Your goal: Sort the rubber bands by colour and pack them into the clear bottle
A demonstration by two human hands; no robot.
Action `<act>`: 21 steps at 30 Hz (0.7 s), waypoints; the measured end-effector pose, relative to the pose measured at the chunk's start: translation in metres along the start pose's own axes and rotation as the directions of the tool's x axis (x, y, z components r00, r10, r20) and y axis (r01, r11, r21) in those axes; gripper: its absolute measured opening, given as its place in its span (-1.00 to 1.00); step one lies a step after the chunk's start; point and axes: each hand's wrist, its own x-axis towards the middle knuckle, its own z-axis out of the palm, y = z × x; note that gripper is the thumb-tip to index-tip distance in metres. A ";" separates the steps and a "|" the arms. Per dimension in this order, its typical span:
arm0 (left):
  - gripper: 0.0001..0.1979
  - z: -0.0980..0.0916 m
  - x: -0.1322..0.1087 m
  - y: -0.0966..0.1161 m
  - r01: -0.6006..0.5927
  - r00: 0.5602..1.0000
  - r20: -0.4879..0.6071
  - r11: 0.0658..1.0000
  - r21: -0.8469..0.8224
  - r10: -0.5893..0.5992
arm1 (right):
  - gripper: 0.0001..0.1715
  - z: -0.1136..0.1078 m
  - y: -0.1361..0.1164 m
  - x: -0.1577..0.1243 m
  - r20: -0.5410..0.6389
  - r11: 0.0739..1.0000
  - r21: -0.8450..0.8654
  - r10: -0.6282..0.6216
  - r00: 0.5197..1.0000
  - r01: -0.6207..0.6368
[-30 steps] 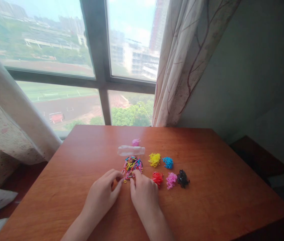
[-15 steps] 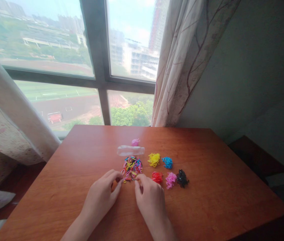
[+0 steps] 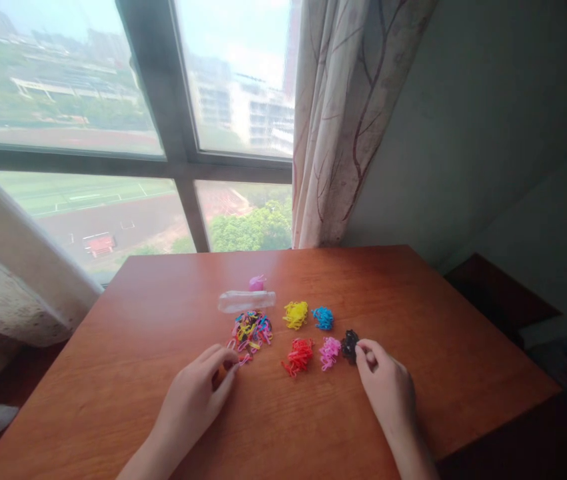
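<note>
My left hand (image 3: 198,387) rests at the near edge of a mixed pile of small coloured rubber bands (image 3: 252,331). Its thumb and forefinger are pinched together at a pink rubber band (image 3: 246,359). At the heap of black rubber bands (image 3: 349,345), my right hand (image 3: 387,380) touches the right side with thumb and forefinger closed; a black band seems to be between them, partly hidden by the fingertips. Sorted heaps lie between the hands: red bands (image 3: 299,356), pink bands (image 3: 330,351), yellow bands (image 3: 295,315) and blue bands (image 3: 323,318).
Behind the mixed pile lie a clear plastic bag (image 3: 246,301) and a small pink-purple object (image 3: 257,283). The brown wooden table (image 3: 263,427) reaches to the window (image 3: 178,170). A curtain (image 3: 331,120) hangs at the window's right side.
My right hand has moved right from the mixed pile to the black heap. My left hand stays by the mixed pile. The view has shifted slightly to the right.
</note>
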 end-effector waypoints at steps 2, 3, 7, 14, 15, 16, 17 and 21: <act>-0.83 0.001 0.000 0.001 -0.004 1.000 -0.002 1.000 0.000 0.004 | -0.64 0.002 0.003 -0.002 -0.006 1.000 0.016 0.012 1.000 -0.012; -0.83 0.001 0.001 0.001 -0.006 1.000 -0.007 1.000 0.001 0.006 | -0.64 0.003 0.003 -0.004 -0.016 0.999 0.027 0.018 1.000 -0.017; -0.83 0.003 0.002 0.008 -0.039 0.999 -0.022 0.999 0.001 0.039 | -0.61 0.004 -0.003 -0.020 -0.059 0.997 0.083 0.007 0.998 -0.002; -0.80 0.012 0.022 0.059 -0.198 0.977 0.101 0.974 0.109 0.187 | -0.62 0.012 -0.023 -0.058 -0.032 0.949 0.262 -0.173 0.984 0.176; -0.80 0.014 0.028 0.070 -0.224 0.969 0.142 0.964 0.142 0.204 | -0.63 0.012 -0.024 -0.061 -0.028 0.940 0.282 -0.190 0.981 0.191; -0.81 0.017 0.034 0.080 -0.250 0.959 0.181 0.951 0.184 0.218 | -0.64 0.012 -0.025 -0.064 -0.025 0.932 0.301 -0.204 0.979 0.202; -0.82 0.020 0.041 0.090 -0.292 0.944 0.225 0.931 0.220 0.242 | -0.65 0.012 -0.026 -0.065 -0.023 0.924 0.318 -0.215 0.976 0.211; -0.84 0.034 0.069 0.118 -0.413 0.887 0.341 0.864 0.289 0.310 | -0.67 0.010 -0.026 -0.065 -0.023 0.902 0.355 -0.254 0.967 0.245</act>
